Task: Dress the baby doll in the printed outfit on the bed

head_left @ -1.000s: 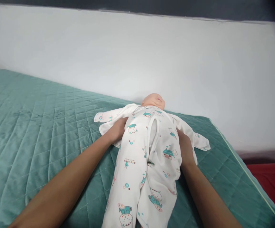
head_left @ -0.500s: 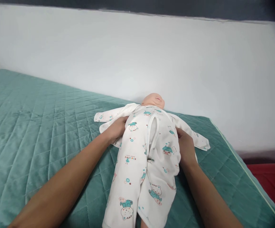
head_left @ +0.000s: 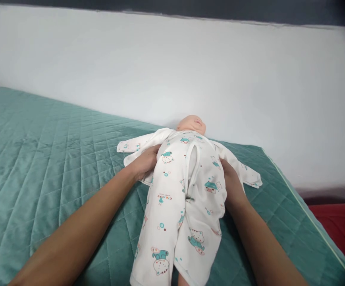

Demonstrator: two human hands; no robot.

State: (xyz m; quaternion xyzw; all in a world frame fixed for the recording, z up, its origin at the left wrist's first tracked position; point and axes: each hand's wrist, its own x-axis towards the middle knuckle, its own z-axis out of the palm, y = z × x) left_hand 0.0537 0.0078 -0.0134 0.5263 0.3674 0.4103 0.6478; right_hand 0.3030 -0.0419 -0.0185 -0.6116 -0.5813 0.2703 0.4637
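A baby doll lies on its back, its head close to the wall. White baby pants printed with teal bears and houses cover its legs and belly, with an open slit at the crotch. Beneath them is a white top whose sleeves spread to both sides. At the waist's left side, my left hand is closed on the pants' edge, fingertips hidden by cloth. Opposite it, my right hand grips the right side, its fingers partly tucked behind the fabric. A bit of the doll's leg shows at the bottom.
A green quilted cover lies under the doll, with a pale piped edge on the right. Behind stands a white wall with a dark band on top. Something red sits beyond the right edge.
Hardly anything differs. The view has shifted slightly, and my right hand sits a little further behind the pants' side. Both hands stay at the waist.
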